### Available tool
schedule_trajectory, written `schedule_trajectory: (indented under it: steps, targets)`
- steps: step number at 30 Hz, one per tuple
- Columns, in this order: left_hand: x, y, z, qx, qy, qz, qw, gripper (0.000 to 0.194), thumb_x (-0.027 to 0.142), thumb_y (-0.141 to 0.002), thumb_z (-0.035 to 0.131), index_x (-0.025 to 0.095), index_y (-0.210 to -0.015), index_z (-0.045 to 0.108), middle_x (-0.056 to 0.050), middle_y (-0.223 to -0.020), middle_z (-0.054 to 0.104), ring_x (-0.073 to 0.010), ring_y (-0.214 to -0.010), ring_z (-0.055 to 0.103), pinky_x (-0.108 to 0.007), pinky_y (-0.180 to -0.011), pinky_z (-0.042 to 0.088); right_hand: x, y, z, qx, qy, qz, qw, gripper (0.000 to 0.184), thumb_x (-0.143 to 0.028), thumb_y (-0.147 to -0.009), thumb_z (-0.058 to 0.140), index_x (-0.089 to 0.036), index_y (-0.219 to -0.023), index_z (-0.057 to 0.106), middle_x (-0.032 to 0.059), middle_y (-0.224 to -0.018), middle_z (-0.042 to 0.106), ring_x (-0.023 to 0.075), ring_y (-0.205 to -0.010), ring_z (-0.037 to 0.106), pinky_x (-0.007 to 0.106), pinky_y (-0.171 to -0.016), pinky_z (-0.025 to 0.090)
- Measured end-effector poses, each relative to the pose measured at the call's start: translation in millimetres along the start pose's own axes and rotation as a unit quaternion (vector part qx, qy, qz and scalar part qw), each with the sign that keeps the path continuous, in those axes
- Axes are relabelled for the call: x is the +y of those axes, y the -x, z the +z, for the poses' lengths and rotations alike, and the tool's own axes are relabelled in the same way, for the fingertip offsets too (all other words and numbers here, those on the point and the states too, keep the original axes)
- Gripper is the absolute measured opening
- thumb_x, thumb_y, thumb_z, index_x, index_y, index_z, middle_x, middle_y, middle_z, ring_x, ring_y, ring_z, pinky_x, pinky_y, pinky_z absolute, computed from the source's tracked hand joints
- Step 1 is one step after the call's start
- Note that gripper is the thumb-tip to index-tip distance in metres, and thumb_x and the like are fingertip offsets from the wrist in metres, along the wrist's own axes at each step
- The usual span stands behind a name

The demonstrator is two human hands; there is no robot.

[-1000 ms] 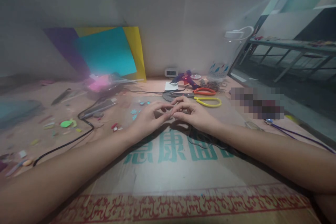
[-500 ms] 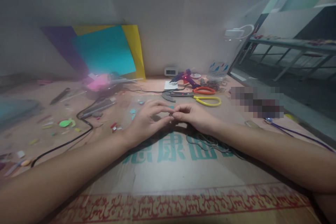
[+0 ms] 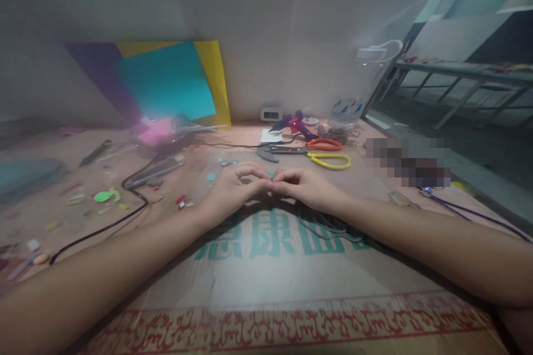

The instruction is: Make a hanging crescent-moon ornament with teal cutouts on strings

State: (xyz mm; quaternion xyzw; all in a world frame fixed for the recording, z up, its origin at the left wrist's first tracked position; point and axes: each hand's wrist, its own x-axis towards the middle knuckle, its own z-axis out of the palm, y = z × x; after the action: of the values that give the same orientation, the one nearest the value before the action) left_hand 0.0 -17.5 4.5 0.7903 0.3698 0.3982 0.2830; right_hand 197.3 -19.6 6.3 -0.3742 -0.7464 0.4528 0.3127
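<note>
My left hand [image 3: 237,189] and my right hand [image 3: 307,186] meet at the fingertips over the middle of the table. Thumbs and index fingers are pinched together around a small teal piece [image 3: 271,174], mostly hidden by the fingers, so its exact shape cannot be made out. Left of my left hand lies a small light-blue flower-shaped piece [image 3: 211,177], with more small teal bits [image 3: 225,163] just behind. A thin grey cord [image 3: 322,226] lies looped on the table below my right wrist.
Scissors [image 3: 328,161] with one red and one yellow handle lie beyond my hands. Behind them are a purple glue gun [image 3: 293,123], a white digital clock [image 3: 271,114] and a clear bottle [image 3: 350,89]. Coloured sheets [image 3: 170,83] lean on the wall; foam scraps [image 3: 104,196] litter the left.
Both thumbs have closed in and now meet at the tips, with the left fingers drawn slightly tighter. More teal bits show behind my left hand. The forearms stay nearly in place.
</note>
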Motion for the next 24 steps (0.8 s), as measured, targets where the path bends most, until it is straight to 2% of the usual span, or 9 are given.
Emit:
schedule_trajectory:
  steps: [3, 7, 13, 15, 18, 20, 22, 24]
  targets:
    - [-0.5, 0.7, 0.9, -0.001, 0.001, -0.01, 1.0, 0.015, 0.031, -0.083, 0.066, 0.017, -0.079, 0.071, -0.002, -0.086, 0.071, -0.0161, -0.082, 0.064, -0.028, -0.079, 0.047, 1.8, 0.2, 0.6, 0.005, -0.022, 0.022, 1.0, 0.023, -0.035, -0.082, 0.063, -0.015, -0.071, 0.063, -0.0011, -0.07, 0.056, 0.0101, -0.062, 0.048, 0.023, -0.056, 0.036]
    - [0.0, 1.9, 1.1, -0.004, -0.009, 0.017, 1.0, 0.017, 0.032, -0.084, 0.064, 0.018, -0.081, 0.072, -0.003, -0.088, 0.071, -0.0159, -0.084, 0.064, -0.027, -0.08, 0.047, 2.7, 1.1, 0.9, 0.015, -0.029, 0.041, 0.999, 0.025, -0.038, -0.081, 0.063, -0.014, -0.074, 0.063, -0.0015, -0.069, 0.055, 0.0098, -0.059, 0.046, 0.023, -0.053, 0.034]
    - [0.5, 1.8, 1.3, 0.006, -0.041, 0.04, 0.998, 0.015, 0.032, -0.083, 0.066, 0.019, -0.083, 0.073, -0.003, -0.088, 0.07, -0.0158, -0.082, 0.064, -0.027, -0.079, 0.047, 5.8, 1.7, 0.9, 0.023, 0.003, 0.03, 0.999, 0.024, -0.037, -0.084, 0.06, -0.014, -0.079, 0.065, 0.0003, -0.072, 0.059, 0.0114, -0.063, 0.05, 0.024, -0.056, 0.036]
    - [0.0, 1.0, 1.7, 0.006, -0.039, 0.035, 0.999, 0.016, 0.033, -0.084, 0.064, 0.018, -0.081, 0.071, -0.003, -0.088, 0.07, -0.0158, -0.082, 0.064, -0.027, -0.079, 0.048, 6.6, 2.3, 2.7, 0.034, 0.042, 0.006, 0.999, 0.021, -0.034, -0.085, 0.058, -0.015, -0.078, 0.065, 0.0011, -0.074, 0.06, 0.0127, -0.066, 0.053, 0.025, -0.06, 0.04]
    - [0.4, -1.0, 1.6, 0.004, -0.032, 0.011, 0.999, 0.019, 0.035, -0.085, 0.062, 0.018, -0.079, 0.069, -0.003, -0.088, 0.071, -0.0171, -0.085, 0.064, -0.027, -0.079, 0.047, 4.0, 3.2, 5.1, 0.043, 0.126, -0.064, 0.989, 0.016, -0.026, -0.088, 0.056, -0.015, -0.083, 0.067, 0.0038, -0.083, 0.065, 0.0153, -0.08, 0.058, 0.027, -0.074, 0.044]
    - [1.9, -2.6, 0.8, 0.013, -0.027, -0.022, 0.999, 0.02, 0.036, -0.083, 0.062, 0.018, -0.076, 0.068, -0.003, -0.086, 0.071, -0.0184, -0.084, 0.065, -0.028, -0.079, 0.048, -1.0, 2.4, 1.7, 0.031, 0.169, -0.081, 0.982, 0.017, -0.025, -0.089, 0.054, -0.015, -0.095, 0.068, 0.0056, -0.093, 0.067, 0.0164, -0.087, 0.06, 0.029, -0.079, 0.045]
    - [4.1, -4.0, 0.1, 0.023, -0.008, -0.074, 0.997, 0.021, 0.037, -0.081, 0.063, 0.018, -0.074, 0.068, -0.003, -0.08, 0.071, -0.019, -0.078, 0.065, -0.028, -0.074, 0.049, -7.0, -0.1, -10.3, 0.025, 0.212, -0.074, 0.974, 0.022, -0.028, -0.09, 0.055, -0.017, -0.104, 0.066, 0.0064, -0.1, 0.069, 0.0169, -0.09, 0.062, 0.029, -0.08, 0.047]
    - [5.5, -5.0, -0.2, 0.031, 0.02, -0.13, 0.991, 0.023, 0.04, -0.079, 0.064, 0.018, -0.072, 0.067, -0.002, -0.073, 0.07, -0.0189, -0.069, 0.066, -0.028, -0.065, 0.049, -10.6, -4.1, -32.2, 0.04, 0.286, -0.071, 0.955, 0.023, -0.031, -0.09, 0.056, -0.018, -0.106, 0.067, 0.0062, -0.102, 0.07, 0.0178, -0.091, 0.063, 0.029, -0.08, 0.047]
